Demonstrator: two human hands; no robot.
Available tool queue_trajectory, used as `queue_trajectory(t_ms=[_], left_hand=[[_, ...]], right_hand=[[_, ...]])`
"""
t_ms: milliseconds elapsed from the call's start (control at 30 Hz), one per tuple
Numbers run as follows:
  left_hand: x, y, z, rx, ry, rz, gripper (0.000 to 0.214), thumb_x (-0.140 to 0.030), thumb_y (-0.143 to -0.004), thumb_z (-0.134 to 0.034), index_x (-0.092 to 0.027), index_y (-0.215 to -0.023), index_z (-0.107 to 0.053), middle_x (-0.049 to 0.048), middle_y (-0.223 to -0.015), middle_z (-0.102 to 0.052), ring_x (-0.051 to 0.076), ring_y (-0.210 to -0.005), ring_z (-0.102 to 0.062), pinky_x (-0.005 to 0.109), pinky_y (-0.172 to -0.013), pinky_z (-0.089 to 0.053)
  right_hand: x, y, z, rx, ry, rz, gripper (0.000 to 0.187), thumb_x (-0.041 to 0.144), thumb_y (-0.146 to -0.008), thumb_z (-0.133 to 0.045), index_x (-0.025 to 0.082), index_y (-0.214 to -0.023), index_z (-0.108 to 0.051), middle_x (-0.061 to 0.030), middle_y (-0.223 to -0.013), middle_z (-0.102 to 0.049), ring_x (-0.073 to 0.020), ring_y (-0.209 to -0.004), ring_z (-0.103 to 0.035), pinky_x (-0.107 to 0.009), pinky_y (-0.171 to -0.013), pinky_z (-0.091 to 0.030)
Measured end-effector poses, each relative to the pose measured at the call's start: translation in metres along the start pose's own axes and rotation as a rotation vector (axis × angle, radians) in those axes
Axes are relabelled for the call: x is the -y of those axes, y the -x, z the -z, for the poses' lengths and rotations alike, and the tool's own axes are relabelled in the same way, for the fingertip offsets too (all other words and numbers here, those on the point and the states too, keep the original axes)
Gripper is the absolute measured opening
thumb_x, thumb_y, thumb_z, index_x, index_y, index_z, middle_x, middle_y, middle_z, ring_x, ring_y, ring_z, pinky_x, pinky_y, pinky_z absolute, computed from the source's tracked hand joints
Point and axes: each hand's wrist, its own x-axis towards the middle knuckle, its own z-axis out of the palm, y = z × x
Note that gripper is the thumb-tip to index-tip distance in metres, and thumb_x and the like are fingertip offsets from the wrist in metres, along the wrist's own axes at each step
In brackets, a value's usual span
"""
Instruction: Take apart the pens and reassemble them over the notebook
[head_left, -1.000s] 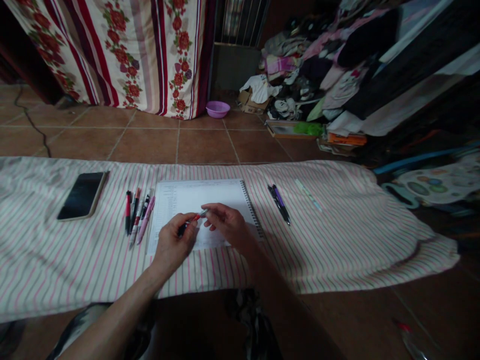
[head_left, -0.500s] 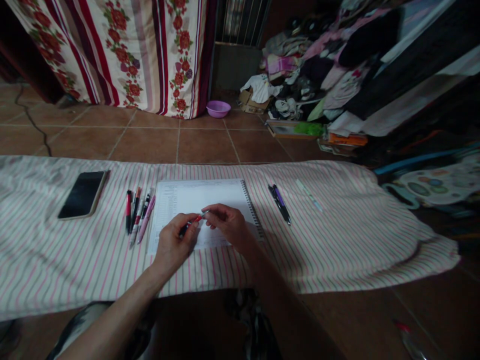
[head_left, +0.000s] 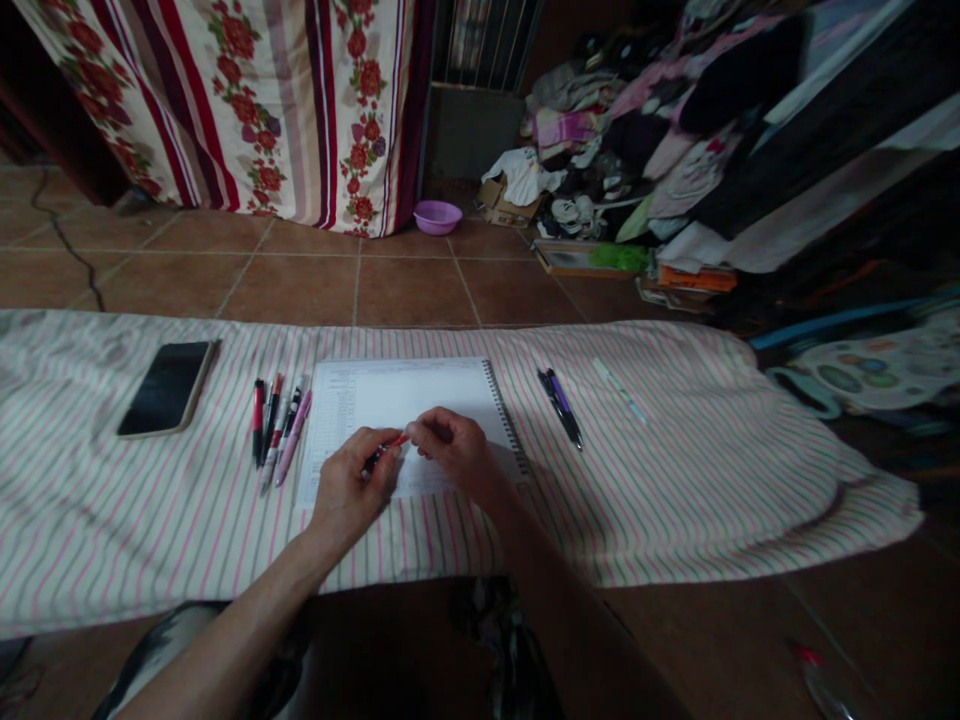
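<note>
Both my hands hold one red and black pen (head_left: 387, 449) over a spiral notebook (head_left: 405, 395) that lies open on a striped cloth (head_left: 675, 470). My left hand (head_left: 351, 490) grips the pen's dark end. My right hand (head_left: 457, 450) pinches its red end, fingers pressed together. A row of several pens (head_left: 276, 425) lies just left of the notebook. Two dark pens (head_left: 559, 405) and a pale pen (head_left: 616, 391) lie to its right. A black phone (head_left: 166, 388) rests on the cloth at the far left.
Brown tiled floor (head_left: 300, 285) stretches beyond the cloth. A flowered curtain (head_left: 247, 100) hangs at the back, a purple bowl (head_left: 437, 216) beside it. A heap of clothes and boxes (head_left: 630, 160) fills the back right. A pen (head_left: 821, 685) lies on the floor, bottom right.
My right hand's fingers have closed in over the pen's end; the silvery tip seen a second ago is now hidden. The hands have drawn slightly closer together.
</note>
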Motion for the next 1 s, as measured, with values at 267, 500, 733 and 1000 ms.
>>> queue_trajectory(t_ms=[267, 500, 733, 1000], left_hand=[[0.0047, -0.0014, -0.002, -0.027, 0.053, 0.06, 0.021, -0.031, -0.083, -0.049, -0.019, -0.094, -0.063, 0.0025, -0.08, -0.065, 0.014, -0.071, -0.06, 0.025, -0.065, -0.047], [0.0061, -0.0014, -0.0022, -0.023, 0.079, 0.083, 0.022, -0.032, -0.083, -0.05, -0.02, -0.094, -0.064, 0.0026, -0.079, -0.065, 0.014, -0.07, -0.06, 0.025, -0.062, -0.047], [0.0044, -0.0007, -0.0015, -0.027, 0.032, 0.044, 0.021, -0.031, -0.082, -0.05, -0.02, -0.094, -0.063, 0.0026, -0.08, -0.066, 0.014, -0.071, -0.06, 0.026, -0.065, -0.047], [0.0005, 0.0001, -0.0005, -0.006, 0.002, 0.026, 0.019, -0.029, -0.083, -0.049, -0.02, -0.094, -0.062, 0.0029, -0.082, -0.066, 0.015, -0.074, -0.06, 0.027, -0.068, -0.048]], right_hand=[[-0.0015, -0.0005, -0.0002, 0.064, -0.165, -0.032, 0.027, 0.04, -0.074, -0.059, 0.017, -0.088, -0.059, 0.0003, -0.069, -0.062, -0.009, -0.056, -0.056, -0.023, -0.055, -0.046], [-0.002, -0.0008, 0.0007, 0.033, -0.17, -0.003, 0.023, 0.034, -0.074, -0.059, 0.02, -0.09, -0.066, 0.0018, -0.064, -0.061, -0.0084, -0.054, -0.055, -0.021, -0.053, -0.047], [-0.0039, -0.0017, 0.0004, 0.006, -0.119, -0.019, 0.019, 0.035, -0.073, -0.059, 0.019, -0.08, -0.067, 0.002, -0.06, -0.06, -0.0092, -0.053, -0.054, -0.022, -0.053, -0.045], [-0.0044, -0.0009, 0.0001, -0.009, -0.048, 0.006, 0.019, 0.038, -0.074, -0.059, 0.019, -0.071, -0.061, 0.0034, -0.054, -0.054, -0.0089, -0.051, -0.051, -0.021, -0.052, -0.041]])
